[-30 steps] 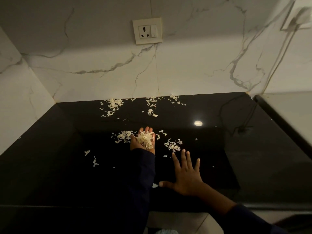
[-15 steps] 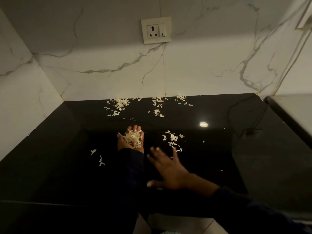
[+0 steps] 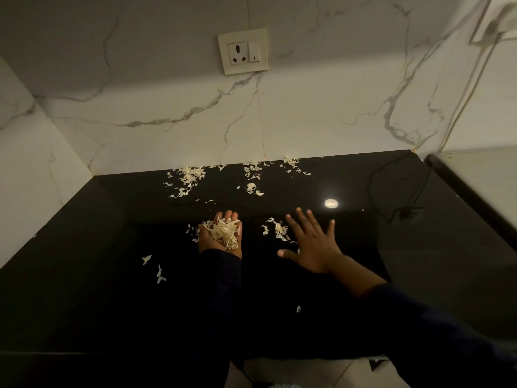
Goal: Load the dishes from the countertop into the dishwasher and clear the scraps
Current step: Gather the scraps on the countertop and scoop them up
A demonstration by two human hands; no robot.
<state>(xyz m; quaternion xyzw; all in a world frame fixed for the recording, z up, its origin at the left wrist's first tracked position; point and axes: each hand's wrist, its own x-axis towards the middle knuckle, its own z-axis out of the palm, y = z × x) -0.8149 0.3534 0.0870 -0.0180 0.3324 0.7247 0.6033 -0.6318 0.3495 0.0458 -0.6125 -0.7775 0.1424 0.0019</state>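
head view: two hands over the black surface (image 3: 84,275); left hand (image 3: 221,236) cups one pile of scraps (image 3: 223,232), right hand (image 3: 313,245) fingers spread flat beside a small cluster (image 3: 277,229).

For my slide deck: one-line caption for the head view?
Left hand cups pale scraps; open right hand reaches beside more on the black countertop.

L hand (image 3: 220,238) palm up, cupped | R hand (image 3: 313,245) flat, fingers spread, palm down
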